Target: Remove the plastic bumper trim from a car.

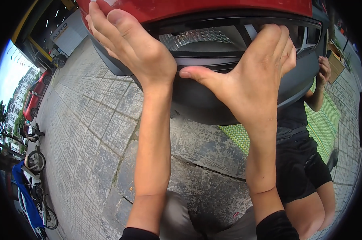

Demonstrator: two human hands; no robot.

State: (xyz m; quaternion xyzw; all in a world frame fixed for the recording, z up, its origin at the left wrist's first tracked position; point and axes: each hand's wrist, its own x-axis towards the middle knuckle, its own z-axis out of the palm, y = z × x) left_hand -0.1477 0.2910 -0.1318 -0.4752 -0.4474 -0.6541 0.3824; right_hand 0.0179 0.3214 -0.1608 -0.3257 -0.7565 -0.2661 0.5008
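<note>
In front of me is the corner of a red car body (213, 7) with a dark grey bumper (201, 102). A black-framed headlight (201, 38) with a patterned, shiny inside sits between them. My left hand (139, 50) rests at the light's left end, its fingers stretched out along the red panel and bumper edge. My right hand (257, 76) is bent over the light's right part, fingers curled with their tips hidden. Its thumb stretches left along the light's lower edge, above the bumper.
A person in black shorts (297, 176) is close on my right, one hand (324, 70) by the bumper's end. Under them lies a green woven mat (325, 116). A cardboard box (336, 64) stands behind. Motorbikes (35, 192) and a red car (36, 96) are parked left on the paving.
</note>
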